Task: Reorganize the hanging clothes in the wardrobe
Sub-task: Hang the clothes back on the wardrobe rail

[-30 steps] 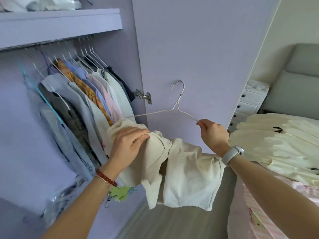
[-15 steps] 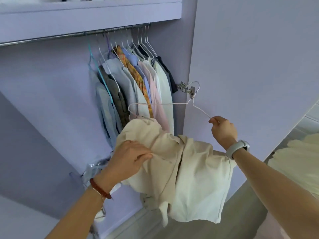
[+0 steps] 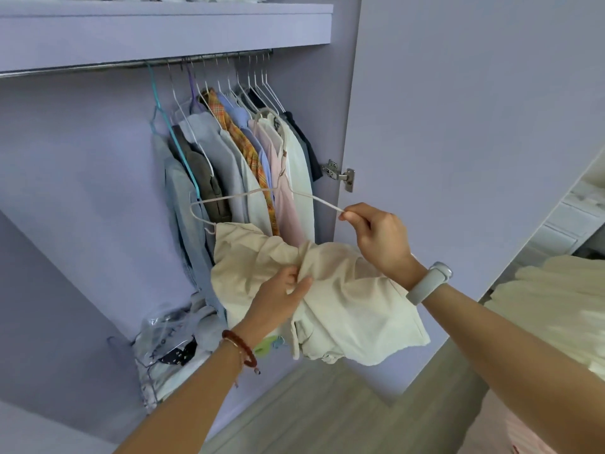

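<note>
Cream cloth, our garment (image 3: pixel 330 290), is bunched below the rail (image 3: pixel 137 63), off the wire hanger (image 3: pixel 262 191) except perhaps one corner by its left tip. Our left hand (image 3: pixel 278 303) clutches the fabric and our right hand (image 3: pixel 376 237) pinches the hanger's end. Below the rail a row of shirts (image 3: pixel 242 158) already hangs; dressing the hanger and hooking it there remain.

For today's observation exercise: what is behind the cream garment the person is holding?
Behind the cream garment hang the lower parts of the shirts on the rail; below lies a plastic-wrapped pile. The shirts' hems are hidden.
</note>
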Tool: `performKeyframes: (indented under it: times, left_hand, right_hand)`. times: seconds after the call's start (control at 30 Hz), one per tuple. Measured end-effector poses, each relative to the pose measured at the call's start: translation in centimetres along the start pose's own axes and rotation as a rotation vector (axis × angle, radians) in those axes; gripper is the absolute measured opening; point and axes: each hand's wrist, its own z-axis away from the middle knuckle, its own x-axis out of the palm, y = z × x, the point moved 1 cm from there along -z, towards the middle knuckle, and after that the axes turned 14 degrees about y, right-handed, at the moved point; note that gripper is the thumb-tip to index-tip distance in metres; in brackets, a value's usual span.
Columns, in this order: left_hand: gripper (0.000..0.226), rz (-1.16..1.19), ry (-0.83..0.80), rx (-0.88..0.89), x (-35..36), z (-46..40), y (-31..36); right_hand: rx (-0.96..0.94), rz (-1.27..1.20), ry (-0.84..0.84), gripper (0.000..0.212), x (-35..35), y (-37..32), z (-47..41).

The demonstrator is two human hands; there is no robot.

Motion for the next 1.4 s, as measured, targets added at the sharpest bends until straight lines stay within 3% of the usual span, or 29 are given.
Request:
performKeyframes:
  times: [0.1, 0.2, 0.3, 0.4, 0.5, 0.63, 0.67, 0.73, 0.8, 0.87, 0.97, 1.03, 1.1, 1.17, 1.4]
  left_hand:
    - [0.028, 0.242, 0.121, -0.069, 2.8, 0.3, 2.8]
    - [0.021, 0.385, 0.212, 0.056, 3.1, 0.5, 5.4]
    - [0.022, 0.455, 0.209, 0.225, 1.6, 0.5, 8.2]
    - [0.019, 0.444, 0.108, 0.391, -0.2, 0.4, 9.0]
    - [0.027, 0.319, -0.025, 0.391, -1.6, 0.4, 6.3]
    - [0.018, -0.287, -0.292, 0.162, -1.4, 0.6, 0.1]
    - [0.026, -0.385, -0.308, 0.132, -1.4, 0.5, -1.0]
    - [0.052, -0.403, -0.126, 0.147, -1.9, 0.2, -1.9]
    - [0.059, -0.326, 0.218, 0.252, -2.9, -0.5, -0.9]
    - [0.061, -0.332, 0.408, 0.369, -3.8, -1.4, 0.9]
    - [0.054, -0.412, 0.401, 0.544, -3.8, -2.3, 3.3]
    - [0.038, -0.399, 0.350, 0.640, -3.4, -2.5, 4.2]
    - [0.018, -0.204, 0.354, 0.642, -3.6, -2.4, 4.8]
    - [0.015, -0.087, 0.402, 0.628, -4.1, -2.2, 5.0]
    - [0.016, -0.147, 0.627, 0.594, -8.6, -0.4, 4.1]
  right_hand:
    - [0.058, -0.028, 0.032, 0.021, -0.8, 0.2, -0.4]
    - [0.186, -0.012, 0.065, 0.019, -1.6, 2.1, -1.0]
    - [0.365, 0.041, 0.045, 0.019, -2.0, 4.8, -0.9]
    - [0.509, 0.055, 0.044, 0.018, -2.1, 7.0, 0.1]
    - [0.532, 0.028, 0.092, 0.018, -2.5, 7.9, 0.3]
    - [0.389, -0.015, 0.087, 0.018, -3.0, 6.5, 0.6]
    - [0.361, -0.011, 0.070, 0.018, -3.0, 6.1, 1.0]
    - [0.320, -0.003, 0.040, 0.018, -3.3, 5.5, 2.0]
    - [0.263, 0.010, 0.008, 0.019, -3.9, 5.1, 2.8]
    - [0.188, 0.031, -0.030, 0.019, -4.5, 4.5, 3.3]
    - [0.064, 0.056, -0.081, 0.019, -5.4, 3.1, 3.3]
    - [0.010, 0.055, -0.099, 0.018, -6.0, 2.2, 3.0]
    - [-0.021, 0.042, -0.124, 0.019, -6.4, 1.8, 2.6]
    - [-0.034, 0.013, -0.187, 0.021, -6.4, 1.7, 2.2]
    - [-0.233, -0.084, -0.422, 0.021, -4.7, 0.3, 1.0]
